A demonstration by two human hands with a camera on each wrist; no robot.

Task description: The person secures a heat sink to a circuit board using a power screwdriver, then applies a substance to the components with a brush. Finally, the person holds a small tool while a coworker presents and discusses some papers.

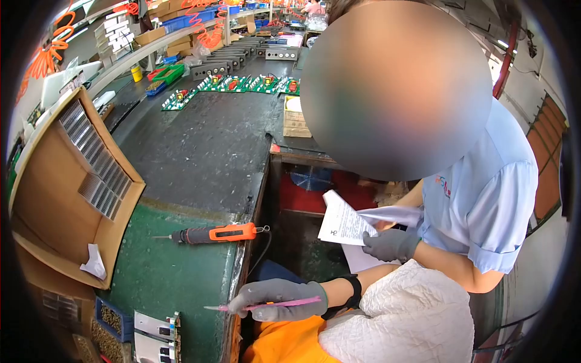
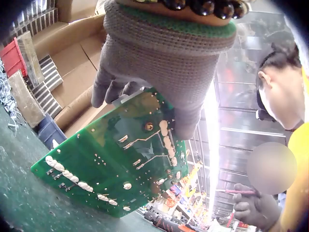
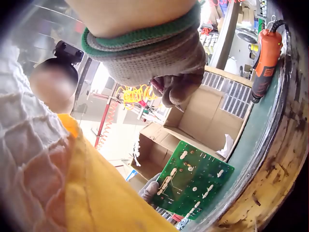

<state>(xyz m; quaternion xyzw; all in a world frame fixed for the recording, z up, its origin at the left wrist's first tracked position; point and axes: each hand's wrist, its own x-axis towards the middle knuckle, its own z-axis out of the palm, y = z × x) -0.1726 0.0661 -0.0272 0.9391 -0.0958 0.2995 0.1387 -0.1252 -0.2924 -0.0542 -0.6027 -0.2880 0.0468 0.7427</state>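
Observation:
My gloved left hand [image 2: 159, 67] grips a green circuit board [image 2: 108, 150] by its edge, with thumb and fingers on opposite faces. The board is tilted over the bench, its soldered side showing in both wrist views. In the head view this hand is out of sight; the board's component side, with silver plates [image 1: 148, 339], shows at the bottom. My gloved right hand [image 1: 278, 299] holds a slim pink tool [image 1: 305, 300] with a pointed metal tip, over the bench's front edge. Its fingers are curled round the tool, which points left toward the bench.
An orange-and-black electric screwdriver [image 1: 221, 233] lies on the green bench mat [image 1: 145, 266]. A cardboard box [image 1: 60, 175] with metal grilles stands left, near blue bins [image 1: 115, 319] of screws. Several circuit boards [image 1: 233, 84] line the far bench. At right, a person [image 1: 484, 181] holds papers [image 1: 342, 224].

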